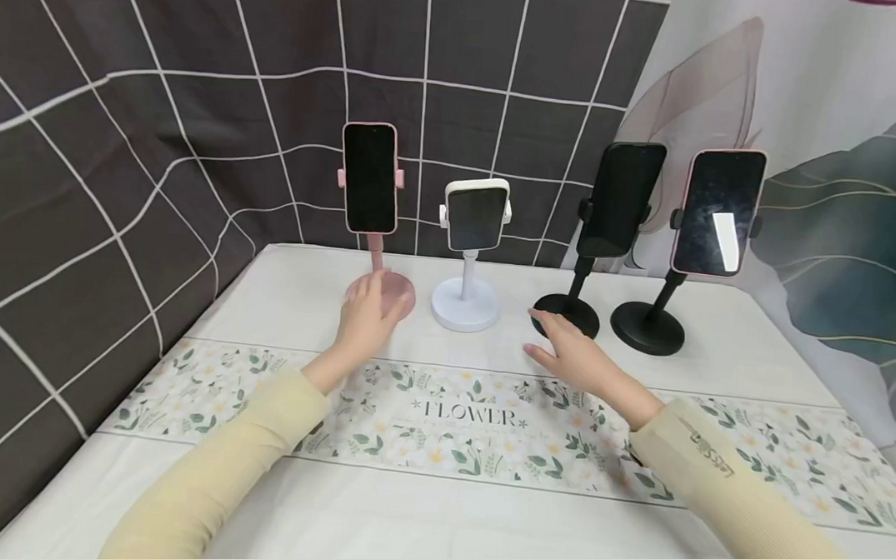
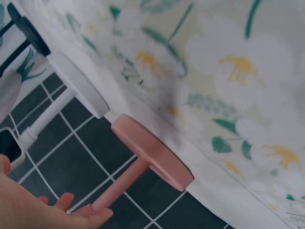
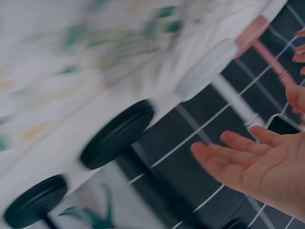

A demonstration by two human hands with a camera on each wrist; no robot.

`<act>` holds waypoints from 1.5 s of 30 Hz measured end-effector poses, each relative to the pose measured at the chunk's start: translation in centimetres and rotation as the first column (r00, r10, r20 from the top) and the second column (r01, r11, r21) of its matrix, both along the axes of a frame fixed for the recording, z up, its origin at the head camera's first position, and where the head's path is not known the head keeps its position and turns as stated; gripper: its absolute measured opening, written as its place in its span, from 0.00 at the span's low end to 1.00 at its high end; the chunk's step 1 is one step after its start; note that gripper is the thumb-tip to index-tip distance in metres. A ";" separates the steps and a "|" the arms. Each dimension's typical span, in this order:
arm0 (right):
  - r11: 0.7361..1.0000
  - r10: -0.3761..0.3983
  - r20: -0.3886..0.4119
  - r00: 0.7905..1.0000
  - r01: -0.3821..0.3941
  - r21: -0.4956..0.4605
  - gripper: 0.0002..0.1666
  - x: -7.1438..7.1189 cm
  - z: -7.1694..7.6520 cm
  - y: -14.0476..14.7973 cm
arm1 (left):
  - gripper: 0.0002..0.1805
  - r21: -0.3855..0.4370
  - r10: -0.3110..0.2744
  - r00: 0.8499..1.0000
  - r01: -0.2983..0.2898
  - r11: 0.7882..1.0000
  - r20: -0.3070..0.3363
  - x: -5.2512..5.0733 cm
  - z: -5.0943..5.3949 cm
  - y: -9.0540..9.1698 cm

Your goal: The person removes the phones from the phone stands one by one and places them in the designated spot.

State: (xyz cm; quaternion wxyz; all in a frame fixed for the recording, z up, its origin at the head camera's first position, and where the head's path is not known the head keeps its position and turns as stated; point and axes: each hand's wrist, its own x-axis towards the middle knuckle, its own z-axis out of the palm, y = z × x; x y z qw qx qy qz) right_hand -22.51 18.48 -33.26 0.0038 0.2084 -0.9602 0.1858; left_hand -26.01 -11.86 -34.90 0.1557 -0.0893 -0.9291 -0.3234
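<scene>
Four phones stand upright in stands along the back of the table. The left hand [image 1: 365,319] is open in front of the pink stand [image 1: 398,296], its fingers overlapping the base in the head view; in the left wrist view its fingertips are near the pink post [image 2: 123,183], contact unclear. The right hand [image 1: 574,352] has its fingers extended, in front of the nearer black stand's base [image 1: 577,317]; in the right wrist view this hand [image 3: 257,164] holds nothing. Between the hands is the white stand [image 1: 465,305] with a small white-framed phone [image 1: 477,216].
Another black stand [image 1: 648,328] with a pink-edged phone [image 1: 720,210] is at the right. A floral runner [image 1: 463,447] printed with FLOWER crosses the white tablecloth [image 1: 377,518]. Dark grid cloth [image 1: 279,22] hangs behind and at the left; a patterned curtain [image 1: 855,231] hangs right.
</scene>
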 end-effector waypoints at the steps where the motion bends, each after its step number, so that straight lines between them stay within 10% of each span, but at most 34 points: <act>1: 0.999 0.014 0.002 1.000 -0.014 -0.029 0.34 -0.1 0.2 -0.7 | 0.32 0.034 0.005 1.000 -0.004 0.999 -0.012 -0.2 0.2 0.0; 14: 0.964 0.117 -0.040 0.992 -0.123 -0.236 0.24 -1.8 2.3 -8.3 | 0.24 0.268 0.133 0.975 -0.082 0.960 -0.176 -2.7 2.7 0.9; 23: 0.911 0.189 0.052 0.981 -0.155 -0.383 0.28 -4.0 4.1 -11.0 | 0.28 0.471 0.372 0.898 -0.229 0.852 -0.237 -5.4 6.5 2.1; 30: 0.913 0.190 0.051 0.980 -0.157 -0.377 0.31 -5.6 5.3 -12.6 | 0.20 0.717 0.541 0.832 -0.301 0.629 -0.126 -7.9 9.8 1.2; 33: 0.916 0.180 0.059 0.982 -0.145 -0.373 0.31 -5.7 5.4 -12.6 | 0.18 0.867 0.558 0.828 -0.242 0.436 -0.049 -8.9 9.7 0.1; 35: 0.919 0.173 0.067 0.983 -0.137 -0.370 0.31 -5.6 5.3 -12.5 | 0.19 0.935 0.527 0.850 -0.169 0.311 -0.022 -9.3 9.1 -0.8; 37: 0.923 0.170 0.076 0.982 -0.132 -0.361 0.30 -5.5 5.1 -12.3 | 0.19 0.966 0.475 0.880 -0.117 0.232 -0.007 -9.5 8.5 -1.7; 41: 0.923 0.185 0.084 0.979 -0.144 -0.356 0.30 -5.4 4.6 -12.3 | 0.20 0.955 0.318 0.948 -0.099 0.278 0.005 -9.6 8.4 -3.0; 45: 0.920 0.196 0.090 0.976 -0.152 -0.361 0.29 -5.1 4.3 -12.6 | 0.19 0.933 0.181 0.981 -0.127 0.337 0.068 -10.0 9.3 -3.6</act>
